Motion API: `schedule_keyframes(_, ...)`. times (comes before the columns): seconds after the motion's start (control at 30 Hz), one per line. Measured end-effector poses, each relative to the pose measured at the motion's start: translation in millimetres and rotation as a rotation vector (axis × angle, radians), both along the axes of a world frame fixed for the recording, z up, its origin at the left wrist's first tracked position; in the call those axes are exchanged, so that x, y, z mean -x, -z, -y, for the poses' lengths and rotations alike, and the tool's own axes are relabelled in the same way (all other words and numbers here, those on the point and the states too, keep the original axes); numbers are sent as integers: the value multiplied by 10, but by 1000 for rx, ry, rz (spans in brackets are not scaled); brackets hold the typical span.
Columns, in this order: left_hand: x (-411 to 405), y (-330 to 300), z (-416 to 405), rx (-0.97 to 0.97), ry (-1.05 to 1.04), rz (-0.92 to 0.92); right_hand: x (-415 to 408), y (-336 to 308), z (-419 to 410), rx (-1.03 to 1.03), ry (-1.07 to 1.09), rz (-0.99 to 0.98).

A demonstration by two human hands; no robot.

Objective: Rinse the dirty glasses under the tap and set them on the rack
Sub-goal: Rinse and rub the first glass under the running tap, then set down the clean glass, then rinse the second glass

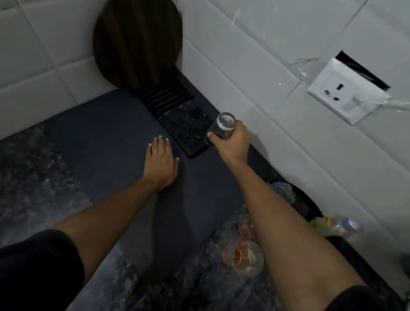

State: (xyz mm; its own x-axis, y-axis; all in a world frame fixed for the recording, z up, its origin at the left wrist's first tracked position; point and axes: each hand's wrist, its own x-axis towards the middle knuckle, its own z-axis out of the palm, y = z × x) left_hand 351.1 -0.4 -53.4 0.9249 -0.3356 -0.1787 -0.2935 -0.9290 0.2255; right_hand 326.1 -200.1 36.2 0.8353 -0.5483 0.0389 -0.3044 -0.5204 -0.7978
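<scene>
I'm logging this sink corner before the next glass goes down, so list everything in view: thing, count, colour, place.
Clear glass: one, held over the rack's right edge.
Rack: one, black, on the mat near the wall corner.
Mat: one, dark blue-grey, on the counter.
Dirty glasses: at least two, amber residue, right of the mat.
Board: one, dark wood, leaning in the corner.
Socket: one, white, right wall.
Bottle: one, clear, by the wall.
Left hand: flat on the mat.
Right hand: gripping the clear glass.

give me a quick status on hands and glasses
Right hand gripping clear glass, upside down, at rack. Left hand flat on mat. Dirty glass waiting on counter. Rack unobstructed.
</scene>
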Motion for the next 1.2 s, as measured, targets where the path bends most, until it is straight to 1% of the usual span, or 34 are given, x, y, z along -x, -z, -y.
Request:
schedule_keyframes(0.13,-60,236,-29,-1,14,23,-466,126,66,-6,-28,-1)
schedule_keyframes(0.3,-50,321,-21,2,25,102,-806,298,75,4,-67,-27)
schedule_keyframes(0.53,-48,319,-20,0,17,118,-1008,446,17,-1,-168,-44)
schedule_keyframes(0.9,-54,329,-24,-16,16,109,-1150,601,31,49,-169,-46)
schedule_keyframes(1.07,-57,338,-24,-1,16,116,-1139,570,73,44,-191,-135)
schedule_keyframes(1.2,-53,318,-27,-7,21,99,-1021,370,213,73,-247,-245)
